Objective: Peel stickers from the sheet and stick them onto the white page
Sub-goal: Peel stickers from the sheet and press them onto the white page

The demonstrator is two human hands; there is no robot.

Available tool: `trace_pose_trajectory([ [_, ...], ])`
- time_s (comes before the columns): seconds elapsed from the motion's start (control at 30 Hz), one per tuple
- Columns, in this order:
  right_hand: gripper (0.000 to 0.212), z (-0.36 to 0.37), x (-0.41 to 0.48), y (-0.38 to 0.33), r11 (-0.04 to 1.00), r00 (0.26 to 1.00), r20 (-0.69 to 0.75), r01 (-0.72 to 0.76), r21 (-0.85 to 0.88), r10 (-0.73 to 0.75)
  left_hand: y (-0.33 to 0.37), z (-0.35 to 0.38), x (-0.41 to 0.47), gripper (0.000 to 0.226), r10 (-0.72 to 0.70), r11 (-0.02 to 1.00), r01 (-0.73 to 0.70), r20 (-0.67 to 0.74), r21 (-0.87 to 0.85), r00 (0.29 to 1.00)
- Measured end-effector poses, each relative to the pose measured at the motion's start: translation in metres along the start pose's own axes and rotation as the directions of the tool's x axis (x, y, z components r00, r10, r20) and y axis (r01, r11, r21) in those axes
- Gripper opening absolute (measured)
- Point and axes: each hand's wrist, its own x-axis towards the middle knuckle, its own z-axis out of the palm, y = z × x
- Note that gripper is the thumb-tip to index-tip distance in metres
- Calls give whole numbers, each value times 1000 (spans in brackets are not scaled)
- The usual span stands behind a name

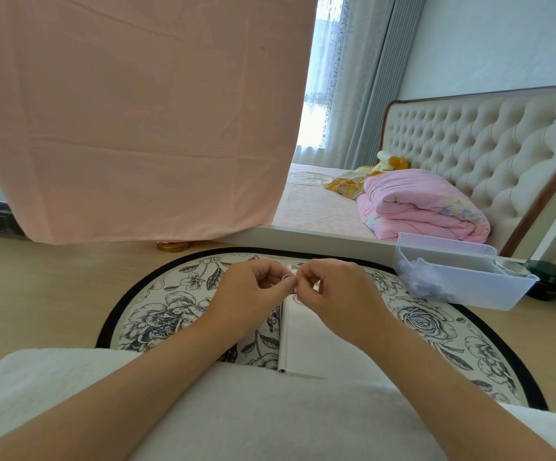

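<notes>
Sticker (288, 278), a tiny piece with a pink ring, sits at the centre of the frame, pinched between both hands above the far end of the white page (306, 337). The left hand (253, 289) has its fingers (280, 285) curled in, thumb and forefinger grasping the sticker from the left. The right hand (333, 291) mirrors it, its fingers (304, 277) nipping the same piece from the right, so the fingertips of the two hands nearly touch. A white sliver (291, 267) shows just above the pinch; whether it is the sticker sheet cannot be told.

The white page lies lengthwise on a round floral mat (157, 314) with a black border, its near end tucked against a fluffy white cloth (236, 410) that fills the bottom of the frame under both forearms. To the right of the mat stands a translucent plastic bin (453, 284). Behind it, at the right, a folded pink quilt (426, 207) lies on a bed with a tufted headboard (469, 144). A large pink cloth (137, 111) hangs across the upper left.
</notes>
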Motion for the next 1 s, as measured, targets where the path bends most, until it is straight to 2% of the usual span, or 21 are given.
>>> trace_pose_trajectory([
  [0.13,13,4,-1,0,992,990,-116,69,-107,-81,-2,0,0,5,5,1000,-5,-6,23,1000],
  [0.23,17,5,-1,-1,993,989,-134,51,-103,-65,-1,0,0,7,-1,1000,2,-14,21,1000],
  [0.4,16,8,0,1,983,995,-11,-98,157,101,-1,0,1,9,-59,998,59,-2,20,998],
  [0.57,21,10,1,3,946,988,95,-143,291,120,-3,1,0,17,-31,995,27,48,92,998],
  [0.73,18,-4,4,2,775,949,238,-309,552,208,-2,-5,2,14,-84,996,83,75,13,994],
  [0.83,15,-7,4,2,742,943,248,-327,586,221,-1,-5,2,13,-84,996,83,88,20,993],
  [1.0,16,-8,4,1,780,954,220,-294,553,203,0,-5,1,14,-93,995,91,87,31,992],
])
